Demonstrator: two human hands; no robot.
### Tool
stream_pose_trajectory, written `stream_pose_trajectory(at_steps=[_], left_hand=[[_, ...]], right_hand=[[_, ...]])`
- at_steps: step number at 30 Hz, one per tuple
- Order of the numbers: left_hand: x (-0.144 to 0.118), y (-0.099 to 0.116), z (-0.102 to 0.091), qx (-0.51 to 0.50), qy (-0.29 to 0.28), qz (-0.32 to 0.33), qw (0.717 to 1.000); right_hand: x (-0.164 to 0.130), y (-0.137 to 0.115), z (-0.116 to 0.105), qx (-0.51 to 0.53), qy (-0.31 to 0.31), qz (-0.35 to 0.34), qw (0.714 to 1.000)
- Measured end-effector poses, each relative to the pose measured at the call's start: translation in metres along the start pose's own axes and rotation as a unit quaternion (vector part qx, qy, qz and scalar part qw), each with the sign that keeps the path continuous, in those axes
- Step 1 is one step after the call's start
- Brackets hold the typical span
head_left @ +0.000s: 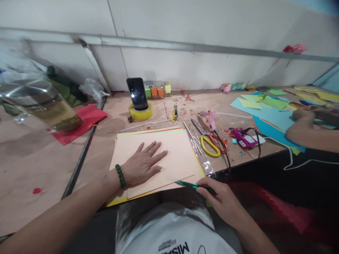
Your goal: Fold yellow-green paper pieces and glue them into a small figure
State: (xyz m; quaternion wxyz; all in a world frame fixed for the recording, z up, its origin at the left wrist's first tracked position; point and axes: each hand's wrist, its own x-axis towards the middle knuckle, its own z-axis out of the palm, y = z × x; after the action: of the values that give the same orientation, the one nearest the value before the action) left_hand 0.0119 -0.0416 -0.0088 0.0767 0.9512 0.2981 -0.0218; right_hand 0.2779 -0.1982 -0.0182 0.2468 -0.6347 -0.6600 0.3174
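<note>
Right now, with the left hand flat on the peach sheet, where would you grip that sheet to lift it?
Judging by its pose, pinch the peach sheet at its near right corner, coming from the table's front edge: there it lies skewed, overhanging the stack. The left hand covers the middle.

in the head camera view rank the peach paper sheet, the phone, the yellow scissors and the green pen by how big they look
1. peach paper sheet, under the left hand
2. yellow scissors
3. phone, though farther off, so nearly alike
4. green pen, partly hidden in the right hand
</note>
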Motion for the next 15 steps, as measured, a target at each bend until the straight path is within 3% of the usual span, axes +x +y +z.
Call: stream_pose_trajectory(at_steps=[15], left_hand=[[0.0002,-0.0005,0.0031,-0.006,0.01,0.002,1.0]], right_hand=[[0.0041,-0.0057,0.007,0.013,-0.017,-0.01,1.0]])
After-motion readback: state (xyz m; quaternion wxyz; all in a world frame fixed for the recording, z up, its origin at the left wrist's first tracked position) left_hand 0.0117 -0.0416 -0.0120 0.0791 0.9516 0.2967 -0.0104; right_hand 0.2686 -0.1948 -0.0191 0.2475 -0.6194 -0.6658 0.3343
